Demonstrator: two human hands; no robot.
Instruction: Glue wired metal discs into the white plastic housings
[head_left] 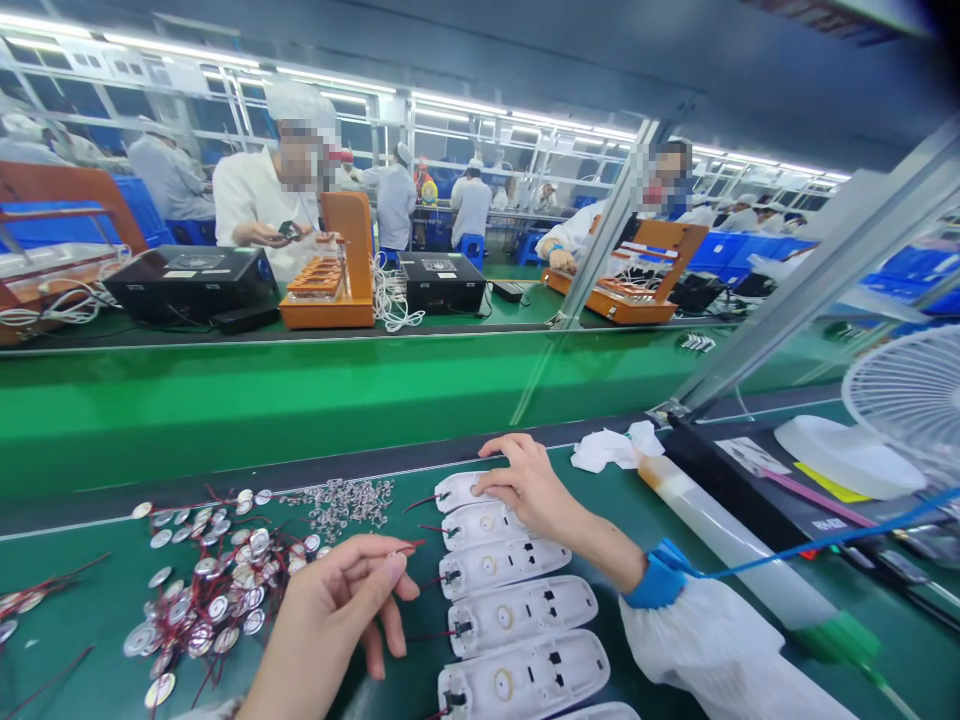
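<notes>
Between the thumb and forefinger of the left hand [349,597], a red wire [411,547] is pinched at the very tips, with no gap left around it; the other fingers curl loosely below, holding nothing that shows. Whether a disc hangs from it behind the fingers cannot be told. Such wire should be almost weightless and limp, apt to bend or slip; a pinch close to its end would steer it best, and a hard tug might damage it. Beyond and right of these fingertips, the right hand [536,490] reaches palm down, thumb and forefinger parted, seemingly touching the farthest shell [454,490] rather than gripping it. That shell looks like thin, stiff, smooth plastic: light, likely to slide on the bench [616,500] if nudged, and best taken by its side rims. Right of the left fingers, more shells [510,640] lie in a row, hollow side up. Left of that hand, wired discs [217,607] lie tangled; beyond it sits a heap of clear bits [345,505]. Right of the right hand are a tissue [607,450], a translucent tube [742,545] and, farther out, a fan [911,400].
</notes>
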